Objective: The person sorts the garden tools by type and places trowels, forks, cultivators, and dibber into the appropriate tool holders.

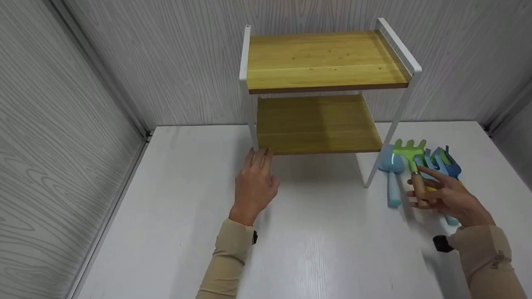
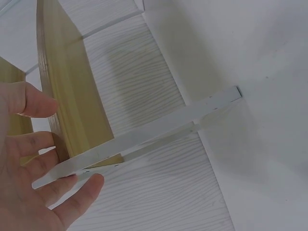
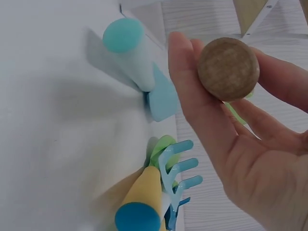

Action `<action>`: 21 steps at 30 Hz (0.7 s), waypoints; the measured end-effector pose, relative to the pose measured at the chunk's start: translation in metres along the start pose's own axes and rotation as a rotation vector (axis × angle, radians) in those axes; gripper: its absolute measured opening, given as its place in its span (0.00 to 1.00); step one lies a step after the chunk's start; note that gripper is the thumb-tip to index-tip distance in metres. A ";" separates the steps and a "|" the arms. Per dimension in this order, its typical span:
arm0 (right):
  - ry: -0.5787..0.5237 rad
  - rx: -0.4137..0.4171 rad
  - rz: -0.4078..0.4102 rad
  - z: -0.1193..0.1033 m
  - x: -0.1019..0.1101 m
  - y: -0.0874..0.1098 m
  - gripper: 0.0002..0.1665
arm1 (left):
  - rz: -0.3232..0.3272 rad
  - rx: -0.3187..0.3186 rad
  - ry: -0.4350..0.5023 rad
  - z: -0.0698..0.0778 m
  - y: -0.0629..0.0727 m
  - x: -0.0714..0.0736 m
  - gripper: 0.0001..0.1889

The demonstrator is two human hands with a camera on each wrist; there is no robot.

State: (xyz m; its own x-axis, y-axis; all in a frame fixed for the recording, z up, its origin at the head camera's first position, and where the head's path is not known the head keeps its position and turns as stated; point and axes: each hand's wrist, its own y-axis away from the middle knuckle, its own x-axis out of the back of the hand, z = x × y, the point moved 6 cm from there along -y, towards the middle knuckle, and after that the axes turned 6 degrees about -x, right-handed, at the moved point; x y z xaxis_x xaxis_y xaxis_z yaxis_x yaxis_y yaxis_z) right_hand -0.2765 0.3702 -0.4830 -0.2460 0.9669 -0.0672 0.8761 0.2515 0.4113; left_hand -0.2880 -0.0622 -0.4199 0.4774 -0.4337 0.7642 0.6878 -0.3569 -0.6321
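My right hand [image 1: 456, 199] grips a small garden rake [image 1: 409, 151] by its brown wooden handle, fingers and thumb around it. The rake's green prongs point away from me; the round handle end [image 3: 228, 69] faces the right wrist camera. At the front left corner of a two-tier shelf rack [image 1: 319, 124], my left hand [image 1: 255, 186] touches the lower wooden board [image 2: 72, 82] and the white metal leg [image 2: 144, 126]. Its fingers lie loosely spread, some on each side of the leg, with the thumb by the board's edge.
A light blue toy trowel [image 1: 393, 184] lies right of the rack's right leg. Near my right hand lie more garden tools, among them a light blue fork [image 3: 175, 163] and a yellow handle with a blue end [image 3: 139, 211]. Grey wood-grain panels [image 1: 176, 59] surround the white table [image 1: 315, 255].
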 end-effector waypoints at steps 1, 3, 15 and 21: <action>0.006 0.008 0.005 0.000 0.001 0.002 0.55 | -0.003 -0.003 0.002 0.001 -0.001 -0.001 0.28; 0.011 0.023 0.006 -0.001 0.001 0.006 0.55 | -0.006 -0.001 0.003 0.002 -0.001 -0.003 0.28; -0.010 0.142 -0.056 -0.009 -0.005 0.014 0.50 | -0.013 0.012 0.015 -0.001 0.004 -0.001 0.28; -0.019 0.219 -0.086 -0.018 -0.008 0.022 0.48 | -0.002 0.006 0.026 0.000 0.001 -0.002 0.30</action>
State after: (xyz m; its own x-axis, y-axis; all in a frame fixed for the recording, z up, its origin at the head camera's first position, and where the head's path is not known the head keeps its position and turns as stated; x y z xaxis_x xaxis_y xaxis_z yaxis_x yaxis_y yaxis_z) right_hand -0.2627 0.3672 -0.4575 -0.3173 0.9418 -0.1109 0.9220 0.3338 0.1960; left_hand -0.2887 -0.0618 -0.4218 0.4618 -0.4545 0.7617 0.6919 -0.3528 -0.6299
